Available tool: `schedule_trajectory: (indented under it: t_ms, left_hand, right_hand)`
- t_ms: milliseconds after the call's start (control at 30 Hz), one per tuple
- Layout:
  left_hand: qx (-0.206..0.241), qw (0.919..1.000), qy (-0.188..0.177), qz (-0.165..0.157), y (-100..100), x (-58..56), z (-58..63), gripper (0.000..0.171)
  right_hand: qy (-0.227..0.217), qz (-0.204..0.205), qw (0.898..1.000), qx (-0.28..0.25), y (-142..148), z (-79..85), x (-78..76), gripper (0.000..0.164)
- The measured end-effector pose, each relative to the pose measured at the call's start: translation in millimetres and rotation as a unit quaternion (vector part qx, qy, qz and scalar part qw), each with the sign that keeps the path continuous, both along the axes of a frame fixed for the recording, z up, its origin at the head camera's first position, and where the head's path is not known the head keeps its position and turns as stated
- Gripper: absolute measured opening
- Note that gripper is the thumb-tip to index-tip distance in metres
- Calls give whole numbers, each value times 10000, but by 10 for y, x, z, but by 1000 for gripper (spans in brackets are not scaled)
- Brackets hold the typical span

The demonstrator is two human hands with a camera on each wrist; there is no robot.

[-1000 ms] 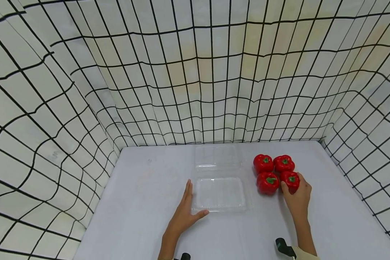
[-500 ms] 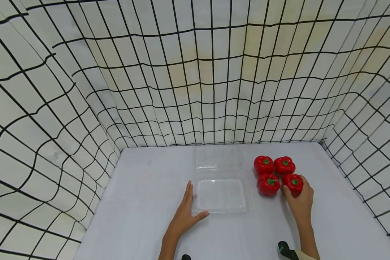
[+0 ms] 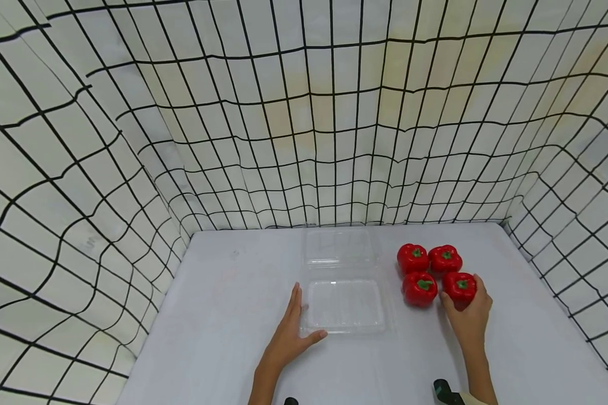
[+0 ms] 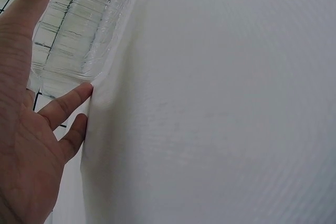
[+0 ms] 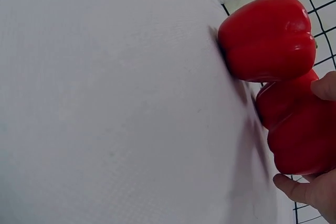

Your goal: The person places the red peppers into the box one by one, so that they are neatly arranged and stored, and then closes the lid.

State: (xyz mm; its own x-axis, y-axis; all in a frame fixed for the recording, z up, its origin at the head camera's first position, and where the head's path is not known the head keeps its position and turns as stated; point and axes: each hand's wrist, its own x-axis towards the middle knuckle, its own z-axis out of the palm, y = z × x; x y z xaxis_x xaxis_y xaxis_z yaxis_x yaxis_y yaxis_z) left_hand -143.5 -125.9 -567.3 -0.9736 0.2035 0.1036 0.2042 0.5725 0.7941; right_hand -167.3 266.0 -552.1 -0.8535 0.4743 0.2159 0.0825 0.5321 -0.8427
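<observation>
My right hand point(image 3: 470, 319) grips a red bell pepper point(image 3: 459, 287) between thumb and fingers, at the near right corner of a cluster. In the right wrist view the held pepper point(image 5: 304, 135) has a shadow beneath it; whether it touches the table I cannot tell. Beside it stand three more red bell peppers: near left point(image 3: 419, 289), far left point(image 3: 412, 259) and far right point(image 3: 445, 259). A clear plastic clamshell container point(image 3: 345, 331) lies with its lid point(image 3: 339, 247) laid back. My left hand point(image 3: 286, 332) rests at its left side, fingers straight and thumb spread along the near edge.
A white-covered table point(image 3: 223, 315) carries everything. Black grid netting point(image 3: 334, 157) over white sheeting walls in the back and both sides. Dark wrist-worn devices point(image 3: 446, 391) show near the bottom edge.
The right hand and its pepper have shifted slightly right and nearer, opening a small gap from the other peppers. The left hand and container stay in place.
</observation>
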Motion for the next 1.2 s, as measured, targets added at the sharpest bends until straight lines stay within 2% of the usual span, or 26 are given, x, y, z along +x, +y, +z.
schedule_trajectory:
  t_ms: [267, 367, 533, 700, 900, 1000, 1200]
  left_hand:
    - [-7, 10000, -6, -11, 11, 22, 18, 116]
    - [-6, 10000, -14, 5, 9, 26, 21, 117]
    - [49, 9999, -105, 18, 4, 13, 25, 116]
    - [61, 10000, -44, -30, 11, 4, 22, 116]
    - [35, 10000, 9, -6, 15, 11, 22, 115]
    - [32, 10000, 18, -8, 13, 11, 22, 115]
    - [-42, 10000, 31, 13, 13, 16, 28, 116]
  right_hand:
    - [451, -440, 9951, -762, -78, 166, 37, 95]
    - [743, -447, 9944, -605, -121, 237, 38, 94]
    - [1228, -141, 9922, -165, -178, 360, 21, 94]
    - [1413, 278, 9895, 156, -255, 473, 8, 95]
    - [1627, 1177, 9793, 257, -426, 512, -65, 99]
    - [1516, 1635, 9747, 125, -542, 503, -104, 99]
    - [988, 2425, 9651, -64, -802, 438, -144, 89]
